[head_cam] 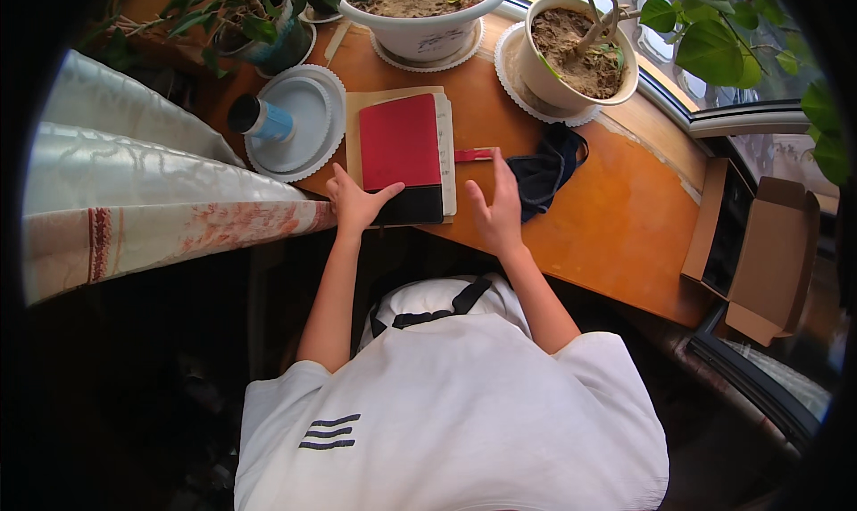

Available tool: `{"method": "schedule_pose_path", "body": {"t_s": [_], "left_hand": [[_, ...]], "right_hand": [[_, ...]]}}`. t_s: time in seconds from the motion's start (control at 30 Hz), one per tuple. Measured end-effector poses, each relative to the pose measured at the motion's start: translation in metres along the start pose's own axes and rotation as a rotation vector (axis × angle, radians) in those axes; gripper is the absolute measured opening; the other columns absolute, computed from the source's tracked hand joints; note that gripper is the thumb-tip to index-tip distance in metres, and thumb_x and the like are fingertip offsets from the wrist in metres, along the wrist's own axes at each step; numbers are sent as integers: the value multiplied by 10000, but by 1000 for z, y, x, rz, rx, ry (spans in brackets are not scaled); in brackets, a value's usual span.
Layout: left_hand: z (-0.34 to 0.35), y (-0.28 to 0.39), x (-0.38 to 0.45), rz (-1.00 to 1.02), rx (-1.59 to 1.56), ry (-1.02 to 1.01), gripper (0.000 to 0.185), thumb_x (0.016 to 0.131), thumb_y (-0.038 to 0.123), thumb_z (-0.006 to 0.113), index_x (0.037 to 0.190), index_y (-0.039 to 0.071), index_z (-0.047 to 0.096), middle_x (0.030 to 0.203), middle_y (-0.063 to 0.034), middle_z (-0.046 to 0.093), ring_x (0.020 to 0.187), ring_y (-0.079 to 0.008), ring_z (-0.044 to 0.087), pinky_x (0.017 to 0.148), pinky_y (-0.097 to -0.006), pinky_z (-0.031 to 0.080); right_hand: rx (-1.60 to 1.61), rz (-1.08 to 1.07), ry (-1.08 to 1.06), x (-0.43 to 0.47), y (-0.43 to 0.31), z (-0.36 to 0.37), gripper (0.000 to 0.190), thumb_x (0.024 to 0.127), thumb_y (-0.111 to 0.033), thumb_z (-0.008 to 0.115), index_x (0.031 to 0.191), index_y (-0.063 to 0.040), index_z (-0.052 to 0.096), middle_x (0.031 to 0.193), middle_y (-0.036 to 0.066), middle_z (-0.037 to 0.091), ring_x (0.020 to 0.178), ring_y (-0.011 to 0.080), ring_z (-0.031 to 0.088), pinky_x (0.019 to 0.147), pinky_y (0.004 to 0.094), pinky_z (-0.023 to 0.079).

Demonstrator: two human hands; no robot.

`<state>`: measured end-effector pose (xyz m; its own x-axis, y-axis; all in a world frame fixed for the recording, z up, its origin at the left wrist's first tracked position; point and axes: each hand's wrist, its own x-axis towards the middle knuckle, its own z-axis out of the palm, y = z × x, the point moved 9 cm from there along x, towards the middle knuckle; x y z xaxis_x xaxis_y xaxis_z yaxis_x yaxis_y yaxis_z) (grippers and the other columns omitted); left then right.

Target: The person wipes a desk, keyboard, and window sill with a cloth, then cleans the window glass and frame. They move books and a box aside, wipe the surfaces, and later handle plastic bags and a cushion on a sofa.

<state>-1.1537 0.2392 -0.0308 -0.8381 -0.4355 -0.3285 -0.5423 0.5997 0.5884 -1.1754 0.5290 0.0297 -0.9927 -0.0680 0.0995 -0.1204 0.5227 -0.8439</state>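
Observation:
A red and black notebook [402,143] lies shut on the wooden table, on top of other paper with handwriting along its right edge. My left hand [361,202] is at the notebook's lower left corner, thumb spread over the black band; whether it touches the cover I cannot tell. Right of the notebook, my right hand [501,213] is held with thumb and fingers apart and nothing in it. Just beyond its fingertips, a flat red item [473,155] juts from beside the papers. A dark cloth with a thin loop [541,169] lies crumpled to the right of that hand.
Potted plants on saucers line the back, including a white pot [428,32] and a cream pot [626,86]. At left, a blue-labelled container with a dark lid [273,120] rests on pale plates [335,92], near a curtain [134,169]. An opened cardboard box [770,256] stands right, by the window.

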Motion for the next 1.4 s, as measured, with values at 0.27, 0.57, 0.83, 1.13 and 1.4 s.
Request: {"method": "schedule_pose_path", "body": {"t_s": [0.27,0.57,0.83,1.13,1.4], "left_hand": [[37,14,-11,-283,-1003,-440,599,767,158,856,1268,6,565,1156,-114,666,1059,-231,640,930,-349,512],[48,-31,-34,-317,-1141,-519,570,777,104,793,1294,31,565,1204,-93,638,1099,-216,621,962,-354,504],[9,-131,-98,-307,-1554,-474,822,698,130,759,1436,5,420,1354,-152,570,1241,-329,559,1087,-442,434],[-20,-156,-120,-283,-1620,-393,911,649,194,811,1442,-6,410,1372,-166,553,1258,-358,539,1090,-478,436],[-14,-171,-125,-268,-1731,-542,865,690,185,810,1441,-1,423,1385,-171,556,1252,-355,553,1075,-481,452]], "right_hand": [[98,196,-175,4,28,68,765,980,-481,538,1434,114,378,1554,283,259,1397,451,291,1142,473,265],[-409,-257,-49,-7,-19,-19,731,876,-402,698,1435,-4,448,1530,248,346,1399,422,342,1161,547,222],[-465,-57,94,22,67,-44,857,782,-373,733,1459,21,384,1520,262,343,1443,405,286,1162,566,254],[-303,-352,26,137,-53,158,695,698,-249,703,1301,50,533,1461,241,427,1344,363,425,1109,434,366],[-528,-215,139,94,53,-29,445,714,-107,595,1145,-42,688,1284,90,640,1188,267,586,1048,411,437]]}}
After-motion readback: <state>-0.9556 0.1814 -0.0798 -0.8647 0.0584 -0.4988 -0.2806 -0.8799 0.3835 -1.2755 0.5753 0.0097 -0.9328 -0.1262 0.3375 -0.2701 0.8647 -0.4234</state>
